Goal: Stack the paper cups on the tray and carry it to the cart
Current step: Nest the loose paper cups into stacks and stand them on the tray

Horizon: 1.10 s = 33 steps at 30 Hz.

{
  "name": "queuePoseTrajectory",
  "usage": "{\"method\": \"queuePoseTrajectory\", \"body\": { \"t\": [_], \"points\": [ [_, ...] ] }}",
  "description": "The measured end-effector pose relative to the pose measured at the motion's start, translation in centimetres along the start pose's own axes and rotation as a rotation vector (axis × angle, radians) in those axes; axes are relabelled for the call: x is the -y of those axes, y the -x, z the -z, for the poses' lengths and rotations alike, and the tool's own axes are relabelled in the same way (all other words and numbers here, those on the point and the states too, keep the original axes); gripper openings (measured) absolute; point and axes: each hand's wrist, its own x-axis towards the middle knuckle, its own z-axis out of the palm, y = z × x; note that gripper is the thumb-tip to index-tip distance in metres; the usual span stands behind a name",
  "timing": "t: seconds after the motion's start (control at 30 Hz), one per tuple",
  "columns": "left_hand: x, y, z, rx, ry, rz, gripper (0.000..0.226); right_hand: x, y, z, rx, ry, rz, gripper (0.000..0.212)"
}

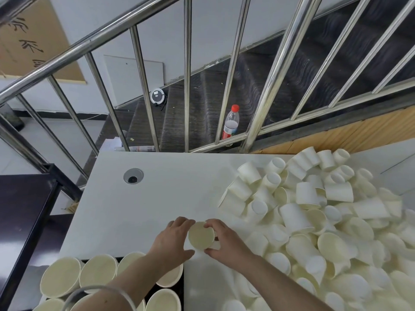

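Dozens of loose paper cups (314,221) lie heaped on the white tabletop (157,198), the pile starting just right of the right hand (226,241) and spreading far beyond it. Below the left hand (173,239), partly under its forearm, upright cups (98,271) stand mouth-up in rows on a dark tray (183,295) at the tabletop's near edge. Between the two hands sits a single cup (201,235), mouth toward the camera: the left hand's fingers curl against its left side, while the right hand pinches its rim and right side. The cart cannot be made out for certain. The likely trouble is squeezing: thin paper walls may crease under a two-handed grip, and a dented cup would nest badly. A sweeping right forearm could also nudge the heap and send cups off the tabletop.
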Motion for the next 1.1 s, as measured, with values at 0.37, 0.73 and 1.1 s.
{"method": "queuePoseTrajectory", "body": {
  "t": [0.37, 0.73, 1.1],
  "points": [
    [-1.3, -1.3, -1.0, 0.024, -0.071, -0.022, 0.077, -1.0, -0.3, 2.6, -0.103, 0.093, 0.0, 0.055],
    [0.9, -0.9, 0.3, -0.08, 0.015, 0.141, 0.071, -1.4, -5.5, 6.5, -0.144, 0.5, -0.187, 0.072],
    [0.9, -1.1, 0.0, -0.096, 0.036, 0.125, 0.07, -1.4, -6.4, 4.1, -0.029, 0.585, -0.105, 0.068]
  ]
}}
